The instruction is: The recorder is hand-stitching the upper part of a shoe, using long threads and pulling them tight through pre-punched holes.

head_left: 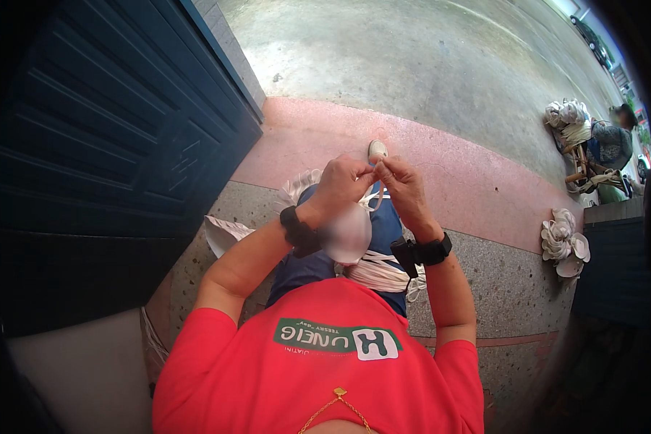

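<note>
My left hand (pixel 342 186) and my right hand (pixel 406 189) meet above my knees, fingertips pinched together. Between them runs a thin pale strap (pixel 380 198), hanging down from the right fingers. What exactly sits in the left fingertips is partly hidden. Below the left wrist, a pale rounded piece like a bra cup (pixel 352 237) lies on my lap, partly blurred. A bundle of whitish straps (pixel 376 273) rests across my right thigh. More white ruffled pieces (pixel 301 185) show beyond the left forearm.
A dark blue door (pixel 130 123) stands at the left. White cup-shaped pieces (pixel 563 242) are heaped on the floor at right. Farther off, a person (pixel 613 141) sits beside another white pile (pixel 570 119). A white patterned piece (pixel 226 235) lies near my left elbow.
</note>
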`<state>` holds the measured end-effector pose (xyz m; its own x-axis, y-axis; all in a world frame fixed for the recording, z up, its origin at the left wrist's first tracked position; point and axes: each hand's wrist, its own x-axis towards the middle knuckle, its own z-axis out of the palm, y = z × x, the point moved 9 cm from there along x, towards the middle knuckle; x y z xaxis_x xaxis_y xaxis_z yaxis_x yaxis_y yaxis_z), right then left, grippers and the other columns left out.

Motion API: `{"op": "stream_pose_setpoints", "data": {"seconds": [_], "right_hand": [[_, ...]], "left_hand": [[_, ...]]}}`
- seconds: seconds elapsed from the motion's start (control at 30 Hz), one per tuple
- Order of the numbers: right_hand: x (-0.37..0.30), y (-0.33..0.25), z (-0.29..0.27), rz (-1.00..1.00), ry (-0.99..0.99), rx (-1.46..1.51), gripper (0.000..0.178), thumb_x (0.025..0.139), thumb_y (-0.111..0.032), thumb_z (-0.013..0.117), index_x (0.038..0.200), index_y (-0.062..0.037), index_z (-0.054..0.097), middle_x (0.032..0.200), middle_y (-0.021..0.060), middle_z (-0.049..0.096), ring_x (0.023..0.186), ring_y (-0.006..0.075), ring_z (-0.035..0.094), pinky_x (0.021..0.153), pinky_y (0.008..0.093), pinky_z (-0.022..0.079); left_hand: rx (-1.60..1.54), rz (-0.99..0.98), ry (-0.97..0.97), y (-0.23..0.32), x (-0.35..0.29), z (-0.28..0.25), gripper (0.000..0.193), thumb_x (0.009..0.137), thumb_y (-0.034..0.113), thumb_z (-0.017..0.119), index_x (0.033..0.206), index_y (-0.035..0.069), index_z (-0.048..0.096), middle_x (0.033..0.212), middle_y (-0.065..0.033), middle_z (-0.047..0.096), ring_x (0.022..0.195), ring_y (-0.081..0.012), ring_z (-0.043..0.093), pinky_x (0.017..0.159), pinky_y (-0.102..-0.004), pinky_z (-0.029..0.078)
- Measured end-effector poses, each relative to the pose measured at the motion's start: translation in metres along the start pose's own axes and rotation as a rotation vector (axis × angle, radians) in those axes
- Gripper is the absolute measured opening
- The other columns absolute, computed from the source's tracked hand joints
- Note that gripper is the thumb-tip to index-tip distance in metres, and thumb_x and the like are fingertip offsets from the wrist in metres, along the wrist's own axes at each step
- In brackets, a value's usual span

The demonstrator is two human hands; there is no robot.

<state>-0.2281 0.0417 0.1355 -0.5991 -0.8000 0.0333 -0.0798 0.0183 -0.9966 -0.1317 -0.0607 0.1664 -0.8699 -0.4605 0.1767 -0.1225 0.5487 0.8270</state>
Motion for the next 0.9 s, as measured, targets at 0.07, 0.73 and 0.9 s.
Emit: {"op": "stream_pose_setpoints", "data": {"seconds": [0.07,0.73,0.9], "right_hand": [[0.0,0.002,0.001,0.021,-0.009,0.017,0.03,0.103,-0.018,0.063,0.121,0.0048,0.071,0.108,0.0119,0.072,0.102,0.0173,0.066,0.092,0.0287,0.05],[-0.057,-0.326,-0.154,-0.799,0.098,-0.209,0.02,0.105,-0.005,0.049,0.115,0.0013,0.065,0.082,0.0058,0.066,0.072,0.0142,0.063,0.082,0.0372,0.055],[-0.057,-0.335,-0.167,-0.789,0.082,-0.336,0.019,0.105,-0.006,0.05,0.115,0.0009,0.065,0.082,0.0052,0.065,0.071,0.0133,0.062,0.08,0.0357,0.054]], "left_hand": [[0.0,-0.001,0.0,0.001,0.0,-0.001,0.026,0.092,0.027,0.076,0.102,0.003,0.079,0.086,-0.0205,0.073,0.083,-0.0298,0.069,0.073,-0.039,0.053],[0.196,-0.116,-0.339,-0.15,-0.001,0.083,0.026,0.086,0.009,0.063,0.107,0.0,0.074,0.097,-0.0223,0.074,0.093,-0.0354,0.072,0.085,-0.0419,0.056],[0.253,-0.038,-0.444,-0.14,-0.001,0.104,0.025,0.085,0.01,0.066,0.106,0.002,0.075,0.104,-0.0244,0.073,0.101,-0.0397,0.071,0.089,-0.0455,0.055]]}}
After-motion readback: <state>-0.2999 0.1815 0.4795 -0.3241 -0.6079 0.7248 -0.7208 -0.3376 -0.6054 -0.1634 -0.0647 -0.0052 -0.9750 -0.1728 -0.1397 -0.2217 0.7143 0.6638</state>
